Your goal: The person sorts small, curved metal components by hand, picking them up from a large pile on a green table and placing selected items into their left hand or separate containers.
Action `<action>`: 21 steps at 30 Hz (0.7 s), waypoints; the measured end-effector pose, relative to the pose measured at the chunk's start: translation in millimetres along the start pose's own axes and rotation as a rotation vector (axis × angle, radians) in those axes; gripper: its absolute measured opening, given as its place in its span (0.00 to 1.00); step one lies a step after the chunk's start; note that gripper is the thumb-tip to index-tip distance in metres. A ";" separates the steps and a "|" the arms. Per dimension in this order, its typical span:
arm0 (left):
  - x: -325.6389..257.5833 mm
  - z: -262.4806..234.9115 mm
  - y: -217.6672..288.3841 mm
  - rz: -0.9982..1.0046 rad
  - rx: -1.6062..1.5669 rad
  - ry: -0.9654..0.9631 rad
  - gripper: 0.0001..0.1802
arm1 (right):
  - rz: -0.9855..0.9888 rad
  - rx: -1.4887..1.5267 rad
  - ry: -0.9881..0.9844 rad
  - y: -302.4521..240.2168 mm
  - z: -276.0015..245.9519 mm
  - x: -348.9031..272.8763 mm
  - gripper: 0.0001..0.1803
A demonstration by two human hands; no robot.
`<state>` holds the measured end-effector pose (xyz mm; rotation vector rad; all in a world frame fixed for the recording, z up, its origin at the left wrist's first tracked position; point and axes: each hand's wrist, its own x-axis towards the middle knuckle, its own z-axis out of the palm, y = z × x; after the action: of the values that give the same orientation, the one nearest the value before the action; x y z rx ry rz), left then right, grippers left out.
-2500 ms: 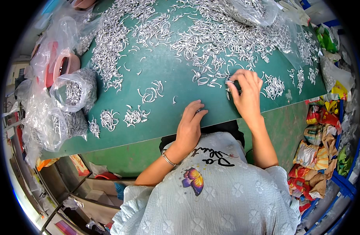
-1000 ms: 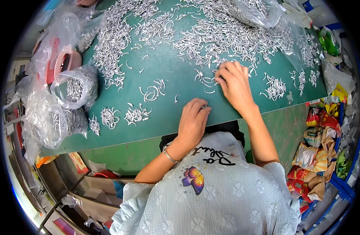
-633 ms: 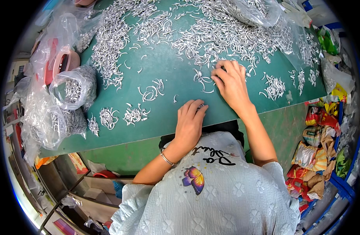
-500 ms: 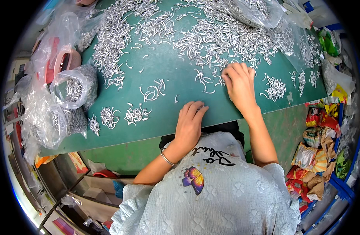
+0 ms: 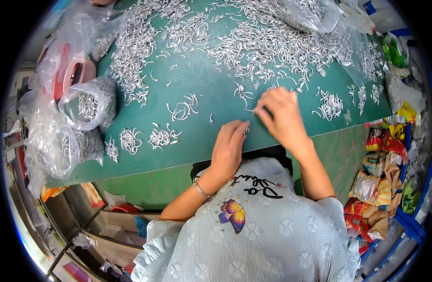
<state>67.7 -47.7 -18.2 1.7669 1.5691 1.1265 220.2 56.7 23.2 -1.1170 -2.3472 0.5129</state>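
Note:
A green table point(image 5: 202, 84) carries many small curved silver metal pieces point(image 5: 263, 42), heaped at the far side and in small bunches nearer me. My left hand point(image 5: 230, 145) lies palm down near the front edge, its fingertips on a few loose pieces. My right hand point(image 5: 281, 115) is just right of it, fingers curled together over several pieces beside a small bunch point(image 5: 242, 91). Whether it grips any piece is hidden under the fingers. Small sorted bunches point(image 5: 163, 136) lie to the left.
Clear plastic bags of the same metal pieces point(image 5: 89, 103) crowd the table's left end, with a pink roll point(image 5: 75, 75) behind them. Another bag point(image 5: 305, 11) sits at the far right. Colourful wrappers point(image 5: 380, 183) fill a bin at my right. Shelves lie below left.
My right hand has drawn back from the far heap toward the front edge and left, closer to my left hand. The left hand has stayed almost in place.

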 end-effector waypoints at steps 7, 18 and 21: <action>10.2 -5.1 7.3 0.093 0.282 -0.183 0.25 | -0.035 -0.098 0.017 19.7 9.2 21.1 0.08; 2.4 0.4 3.5 -0.004 0.009 0.015 0.23 | -0.109 0.178 -0.122 3.5 3.4 -2.4 0.07; 8.4 -1.0 12.6 0.001 0.043 0.074 0.23 | -0.016 0.339 -0.217 2.5 3.8 -3.7 0.07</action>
<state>73.5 -42.2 -5.3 1.7723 1.6469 1.1798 221.6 54.7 17.8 -0.9213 -2.3271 1.0276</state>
